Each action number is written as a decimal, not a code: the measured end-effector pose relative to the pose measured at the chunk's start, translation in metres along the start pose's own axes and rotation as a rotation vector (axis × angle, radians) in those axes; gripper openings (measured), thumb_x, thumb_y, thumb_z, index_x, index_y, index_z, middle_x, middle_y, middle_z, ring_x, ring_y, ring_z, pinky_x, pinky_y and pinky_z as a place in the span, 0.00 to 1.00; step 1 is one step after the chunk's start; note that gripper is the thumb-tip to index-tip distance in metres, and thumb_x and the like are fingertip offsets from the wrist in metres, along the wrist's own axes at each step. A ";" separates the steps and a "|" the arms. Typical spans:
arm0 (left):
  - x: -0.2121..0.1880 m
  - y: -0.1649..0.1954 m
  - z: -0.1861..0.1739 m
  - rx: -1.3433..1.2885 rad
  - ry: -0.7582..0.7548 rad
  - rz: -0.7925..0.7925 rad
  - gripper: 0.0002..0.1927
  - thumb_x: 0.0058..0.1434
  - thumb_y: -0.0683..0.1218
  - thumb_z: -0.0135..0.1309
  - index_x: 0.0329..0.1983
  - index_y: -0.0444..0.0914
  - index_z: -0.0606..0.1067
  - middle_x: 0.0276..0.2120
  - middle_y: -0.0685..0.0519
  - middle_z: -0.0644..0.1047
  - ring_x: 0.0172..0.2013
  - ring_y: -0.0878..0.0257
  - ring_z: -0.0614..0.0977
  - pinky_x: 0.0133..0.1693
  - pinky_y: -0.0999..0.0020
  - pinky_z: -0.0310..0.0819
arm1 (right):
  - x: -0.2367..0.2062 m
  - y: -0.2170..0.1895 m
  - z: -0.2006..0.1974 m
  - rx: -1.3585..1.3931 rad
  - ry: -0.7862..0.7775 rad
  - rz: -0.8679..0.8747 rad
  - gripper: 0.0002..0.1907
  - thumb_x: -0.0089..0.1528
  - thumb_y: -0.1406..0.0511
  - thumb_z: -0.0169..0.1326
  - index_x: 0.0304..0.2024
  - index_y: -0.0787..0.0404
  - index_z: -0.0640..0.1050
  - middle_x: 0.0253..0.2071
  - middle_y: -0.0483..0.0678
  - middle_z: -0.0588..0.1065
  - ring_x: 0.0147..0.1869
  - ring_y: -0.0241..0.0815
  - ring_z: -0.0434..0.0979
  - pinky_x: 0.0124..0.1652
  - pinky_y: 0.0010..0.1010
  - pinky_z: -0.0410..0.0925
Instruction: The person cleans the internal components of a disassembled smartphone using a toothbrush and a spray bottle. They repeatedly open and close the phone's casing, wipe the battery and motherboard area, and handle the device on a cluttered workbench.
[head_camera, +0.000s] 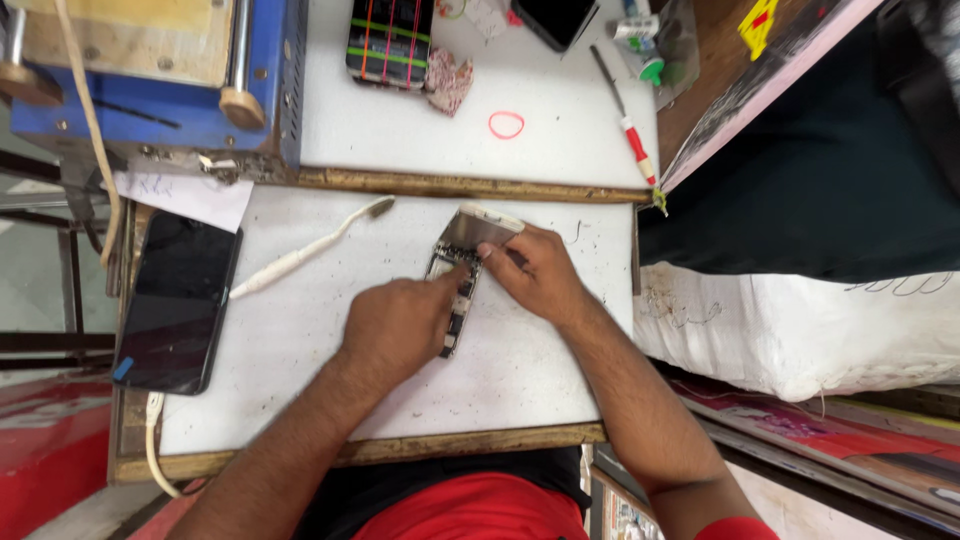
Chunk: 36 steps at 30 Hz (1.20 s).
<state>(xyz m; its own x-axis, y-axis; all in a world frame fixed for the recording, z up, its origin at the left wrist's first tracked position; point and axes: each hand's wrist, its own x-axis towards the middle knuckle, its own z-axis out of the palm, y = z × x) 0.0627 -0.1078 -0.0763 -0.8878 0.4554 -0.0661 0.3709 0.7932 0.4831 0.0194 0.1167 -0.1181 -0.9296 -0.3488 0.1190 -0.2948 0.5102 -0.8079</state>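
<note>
We are mid-way through opening up a phone (462, 278) on the white board (300, 340), our left hand (395, 325) pressing it flat, our right hand (535, 270) pinching its upper edge, so steadiness matters.

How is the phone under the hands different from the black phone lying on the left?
The opened phone shows its inner parts, with no glass; the black phone is closed, its dark screen whole. Both hands, left hand and right hand, touch the opened phone; the black phone lies untouched. Both lie flat on the white board.
</note>
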 end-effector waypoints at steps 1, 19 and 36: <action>-0.005 -0.001 -0.001 -0.066 0.134 0.022 0.21 0.63 0.44 0.55 0.60 0.44 0.76 0.25 0.50 0.81 0.26 0.55 0.83 0.27 0.58 0.79 | 0.000 0.001 0.000 -0.008 -0.005 0.012 0.08 0.68 0.65 0.57 0.43 0.65 0.81 0.33 0.48 0.79 0.33 0.35 0.78 0.33 0.27 0.72; -0.105 -0.016 0.027 -0.120 0.446 -0.106 0.14 0.62 0.40 0.60 0.52 0.37 0.80 0.29 0.51 0.80 0.28 0.60 0.78 0.31 0.64 0.72 | -0.002 -0.006 0.004 0.007 0.004 -0.061 0.09 0.69 0.68 0.57 0.49 0.66 0.81 0.43 0.53 0.81 0.46 0.43 0.85 0.45 0.31 0.78; -0.059 -0.026 0.002 0.047 0.449 -0.118 0.15 0.63 0.44 0.62 0.53 0.41 0.81 0.30 0.53 0.78 0.31 0.58 0.79 0.33 0.62 0.77 | -0.002 -0.004 0.002 -0.034 -0.018 -0.049 0.09 0.69 0.65 0.56 0.45 0.66 0.80 0.39 0.52 0.80 0.43 0.42 0.85 0.41 0.30 0.80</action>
<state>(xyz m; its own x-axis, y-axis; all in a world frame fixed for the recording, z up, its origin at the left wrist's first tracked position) 0.1056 -0.1545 -0.0865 -0.9510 0.1488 0.2709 0.2626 0.8513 0.4542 0.0230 0.1143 -0.1162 -0.9100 -0.3875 0.1472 -0.3471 0.5183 -0.7816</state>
